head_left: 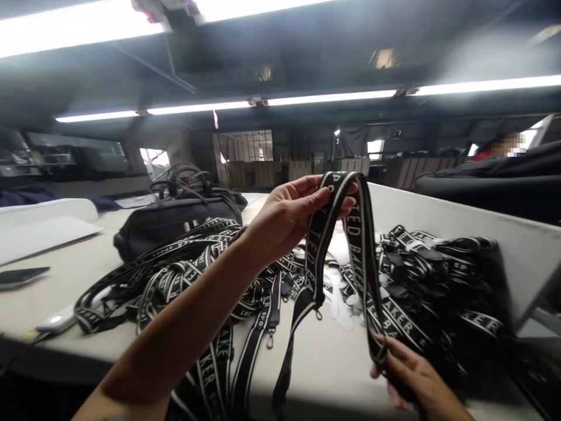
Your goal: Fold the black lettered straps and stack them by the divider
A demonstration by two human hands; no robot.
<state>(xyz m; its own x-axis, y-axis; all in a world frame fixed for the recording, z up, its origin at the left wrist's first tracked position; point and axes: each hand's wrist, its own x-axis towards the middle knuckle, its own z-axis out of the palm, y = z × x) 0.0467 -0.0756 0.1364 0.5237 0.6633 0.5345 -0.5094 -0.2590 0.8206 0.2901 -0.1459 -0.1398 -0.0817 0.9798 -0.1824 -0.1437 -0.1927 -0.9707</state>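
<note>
A black webbing bag strap (359,257) with white edge lines and white lettering hangs in a raised loop in front of me. My left hand (302,202) pinches the top of the loop between thumb and fingers. Lower down at the right, my right hand (409,371) is closed around another part of the same strap. One strand drops from the left side of the loop, with a small metal snap hook (318,314) near its bend. A tangled heap of similar straps (175,280) lies behind my left forearm, and a second snap hook (270,339) dangles from it.
To the right, a pile of bundled straps (421,263) lies against a white panel (438,210). Small white tags (339,307) are scattered mid-table. A black bag (175,219) stands at back left; a phone (24,277) and a white device (56,318) lie at left.
</note>
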